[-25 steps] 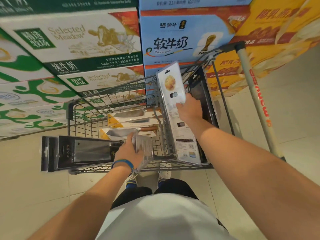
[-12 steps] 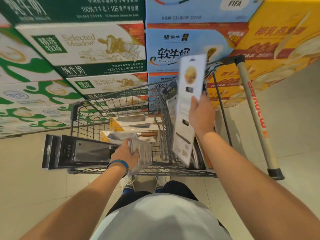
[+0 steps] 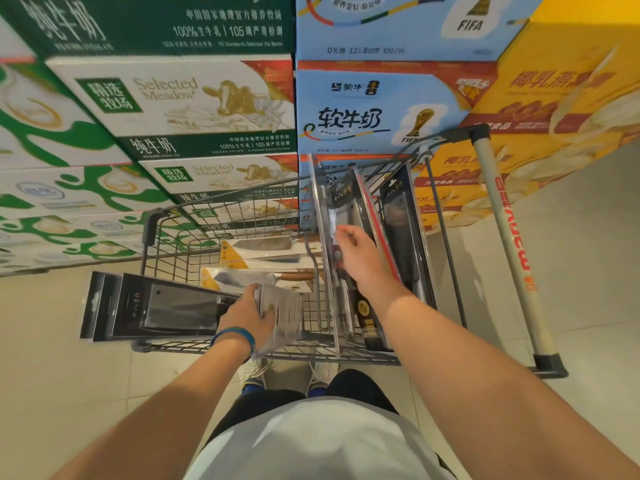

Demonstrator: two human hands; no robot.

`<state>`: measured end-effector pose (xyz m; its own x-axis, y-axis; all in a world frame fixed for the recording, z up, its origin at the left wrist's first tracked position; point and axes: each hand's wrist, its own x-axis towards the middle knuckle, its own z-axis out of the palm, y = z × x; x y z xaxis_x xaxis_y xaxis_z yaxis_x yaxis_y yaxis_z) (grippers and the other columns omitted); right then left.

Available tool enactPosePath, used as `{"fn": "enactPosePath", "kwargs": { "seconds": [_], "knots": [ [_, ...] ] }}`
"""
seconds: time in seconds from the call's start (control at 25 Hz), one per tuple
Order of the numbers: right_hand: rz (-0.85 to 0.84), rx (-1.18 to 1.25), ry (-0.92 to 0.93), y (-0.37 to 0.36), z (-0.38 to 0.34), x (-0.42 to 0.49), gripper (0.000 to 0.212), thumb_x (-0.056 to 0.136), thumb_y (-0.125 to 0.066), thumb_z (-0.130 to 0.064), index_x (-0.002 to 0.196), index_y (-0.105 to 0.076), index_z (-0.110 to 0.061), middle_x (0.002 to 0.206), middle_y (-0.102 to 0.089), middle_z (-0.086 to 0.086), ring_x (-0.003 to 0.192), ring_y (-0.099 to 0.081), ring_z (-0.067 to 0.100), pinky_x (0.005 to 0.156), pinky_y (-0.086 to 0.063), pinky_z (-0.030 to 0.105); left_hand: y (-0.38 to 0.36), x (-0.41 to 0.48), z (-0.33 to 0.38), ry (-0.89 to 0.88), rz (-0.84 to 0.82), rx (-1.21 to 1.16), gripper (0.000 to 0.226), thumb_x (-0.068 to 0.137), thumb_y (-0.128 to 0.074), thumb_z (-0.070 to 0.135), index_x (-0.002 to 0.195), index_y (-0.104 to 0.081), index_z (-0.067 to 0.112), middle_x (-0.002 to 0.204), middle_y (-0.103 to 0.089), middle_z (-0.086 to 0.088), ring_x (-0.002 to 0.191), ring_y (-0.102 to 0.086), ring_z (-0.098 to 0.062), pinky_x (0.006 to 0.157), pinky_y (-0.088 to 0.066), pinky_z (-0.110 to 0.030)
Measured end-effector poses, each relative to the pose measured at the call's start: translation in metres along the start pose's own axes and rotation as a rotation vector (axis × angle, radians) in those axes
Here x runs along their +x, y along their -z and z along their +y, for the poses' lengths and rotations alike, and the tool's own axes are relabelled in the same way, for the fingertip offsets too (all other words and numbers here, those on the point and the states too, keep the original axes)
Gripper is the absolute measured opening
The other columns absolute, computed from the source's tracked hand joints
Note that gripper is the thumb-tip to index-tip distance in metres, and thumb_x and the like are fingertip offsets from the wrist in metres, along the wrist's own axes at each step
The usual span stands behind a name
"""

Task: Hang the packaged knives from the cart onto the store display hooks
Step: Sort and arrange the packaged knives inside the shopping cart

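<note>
Stacked milk boxes [image 3: 194, 98] filled the far side, green and white on the left, blue in the middle and yellow on the right. Pale floor [image 3: 52, 358] tiles spread below them. A wire cart [image 3: 149, 230] stood between the person and the boxes, its handle [image 3: 509, 244] running along the right side from far to near.

The packaged knives lay in three groups. A stack [image 3: 156, 306] of black packs stuck out flat past the cart's near left corner, with the clear ends pointing right over the near rim. Standing packs [image 3: 401, 216], dark with red edging, leaned upright in the right part of the cart, beside the handle. A clear pack [image 3: 323, 209] stood on edge just left of them, reaching from the far rim down to the near rim. Flat packs [image 3: 263, 251], white and yellow with wooden-handled blades, lay in the middle of the basket, one nearer than the other.

The left hand [image 3: 249, 317] gripped the stack near its clear ends, fingers curled round it. The right hand [image 3: 356, 258] reached in among the upright ones, its fingers curled on the clear pack, the thumb against its near face. How firmly it held could not be told.

A blue wristband [image 3: 235, 336] sat on the left wrist. White shoes [image 3: 252, 370] showed on the floor under the cart's near rim.
</note>
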<state>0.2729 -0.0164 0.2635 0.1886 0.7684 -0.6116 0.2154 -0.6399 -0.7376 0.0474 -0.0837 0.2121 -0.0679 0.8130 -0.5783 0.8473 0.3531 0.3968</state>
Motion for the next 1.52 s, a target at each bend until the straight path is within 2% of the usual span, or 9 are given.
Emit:
{"fn": "enactPosePath", "kwargs": {
  "seconds": [0.12,0.28,0.56,0.72,0.88,1.0,1.12,1.36,1.52],
  "knots": [
    [-0.065,-0.080,-0.187,-0.005,0.016,0.020,0.066,0.099,-0.044,-0.065,0.153,-0.041,-0.027,0.148,-0.053,0.003,0.121,-0.058,0.021,0.097,-0.047,0.033,-0.004,0.002,-0.002,0.010,0.005,-0.005,0.044,0.094,-0.055,0.036,0.134,-0.036,0.030,0.089,-0.067,-0.001,0.077,-0.064,-0.025,0.072,-0.052,-0.036],
    [-0.029,0.027,-0.385,-0.017,0.016,0.030,0.098,0.075,-0.046,-0.092,0.139,-0.055,-0.018,0.125,-0.064,-0.001,0.100,-0.061,0.012,0.093,-0.044,0.031,-0.005,0.004,-0.006,0.010,-0.009,-0.028,0.047,0.094,-0.054,0.037,0.136,-0.033,0.032,0.090,-0.069,-0.003,0.079,-0.067,-0.025,0.075,-0.056,-0.040],
    [-0.082,0.062,-0.072,0.009,0.001,0.008,0.085,0.045,-0.074,-0.086,0.111,-0.069,-0.033,0.110,-0.074,-0.008,0.100,-0.070,0.014,0.079,-0.056,0.036,-0.003,0.005,-0.006,0.000,-0.041,-0.034,0.048,0.092,-0.055,0.037,0.135,-0.035,0.031,0.090,-0.067,-0.001,0.081,-0.067,-0.026,0.079,-0.058,-0.043],
    [0.051,0.191,0.134,0.034,-0.042,-0.011,0.063,0.053,-0.081,-0.072,0.098,-0.073,-0.029,0.092,-0.078,-0.014,0.086,-0.075,0.011,0.063,-0.061,0.029,0.007,0.008,-0.005,0.034,-0.138,-0.020,0.058,0.092,-0.055,0.035,0.144,-0.029,0.032,0.095,-0.070,-0.002,0.088,-0.067,-0.027,0.082,-0.057,-0.043],
    [0.292,0.050,0.324,0.078,-0.073,-0.026,0.038,0.073,-0.078,-0.065,0.093,-0.073,-0.033,0.090,-0.077,-0.011,0.089,-0.074,0.014,0.082,-0.062,0.042,0.019,0.006,-0.007,0.042,-0.172,-0.070,0.058,0.093,-0.055,0.032,0.146,-0.031,0.027,0.089,-0.065,0.001,0.083,-0.064,-0.024,0.076,-0.055,-0.039],
    [0.444,-0.266,0.359,0.093,-0.080,-0.028,0.058,0.091,-0.067,-0.059,0.129,-0.061,-0.014,0.120,-0.071,0.010,0.111,-0.066,0.035,0.094,-0.054,0.049,0.020,0.004,-0.005,0.045,-0.148,-0.085,0.057,0.093,-0.055,0.032,0.145,-0.032,0.029,0.081,-0.058,0.005,0.074,-0.059,-0.019,0.067,-0.047,-0.033],
    [0.545,-0.547,0.335,0.097,-0.077,-0.026,0.061,0.096,-0.060,-0.059,0.129,-0.057,-0.008,0.119,-0.068,0.018,0.112,-0.062,0.041,0.088,-0.050,0.043,0.019,0.003,-0.005,0.015,-0.144,-0.079,0.053,0.094,-0.054,0.031,0.142,-0.033,0.029,0.078,-0.056,0.007,0.070,-0.056,-0.017,0.067,-0.046,-0.032],
    [0.307,-0.726,0.234,0.055,-0.044,-0.026,0.032,0.099,-0.058,-0.051,0.107,-0.055,-0.020,0.088,-0.059,-0.013,0.079,-0.064,0.017,0.052,-0.036,0.021,0.017,0.001,-0.005,-0.026,-0.115,-0.084,0.047,0.097,-0.052,0.031,0.140,-0.033,0.029,0.095,-0.067,-0.006,0.084,-0.065,-0.027,0.081,-0.056,-0.043],
    [0.349,-0.890,0.155,0.011,-0.002,-0.007,0.038,0.104,-0.047,-0.045,0.111,-0.063,-0.011,0.119,-0.063,0.012,0.110,-0.059,0.032,0.079,-0.051,0.039,0.016,0.001,-0.007,0.013,-0.109,-0.092,0.052,0.097,-0.053,0.033,0.144,-0.030,0.027,0.100,-0.069,-0.009,0.088,-0.066,-0.029,0.082,-0.056,-0.042]
  ]
}}
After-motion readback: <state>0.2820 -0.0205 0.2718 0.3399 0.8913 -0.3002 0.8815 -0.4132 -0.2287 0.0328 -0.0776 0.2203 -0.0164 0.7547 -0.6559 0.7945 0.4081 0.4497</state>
